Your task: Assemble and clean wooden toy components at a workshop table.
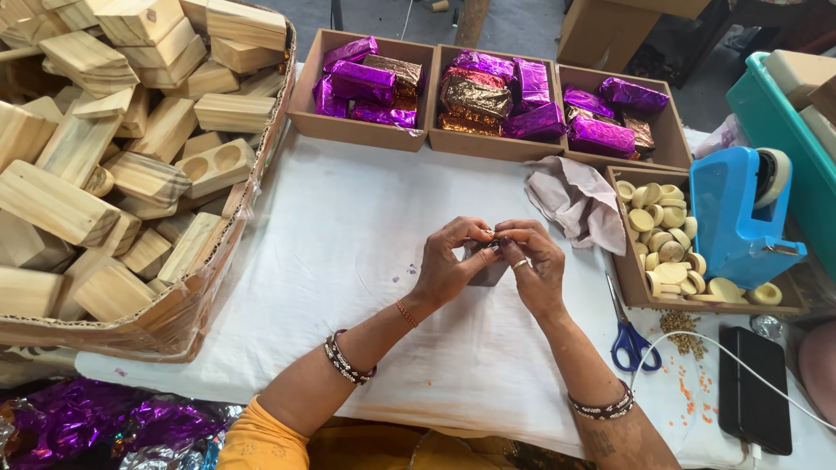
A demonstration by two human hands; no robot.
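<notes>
Both hands met at table centre: left hand (455,261) and right hand (531,265) had fingertips pinched together on a small dark block (488,271), held just above the white cloth (348,261), likely for close fingertip work. Three trays of purple-wrapped blocks (475,97) sat at 12 o'clock, within reach. Bare wooden blocks (113,165) piled at 9–10 o'clock. Tape dispenser (740,213) at 3 o'clock, scissors (629,335) at 4 o'clock, on the right-hand side.
</notes>
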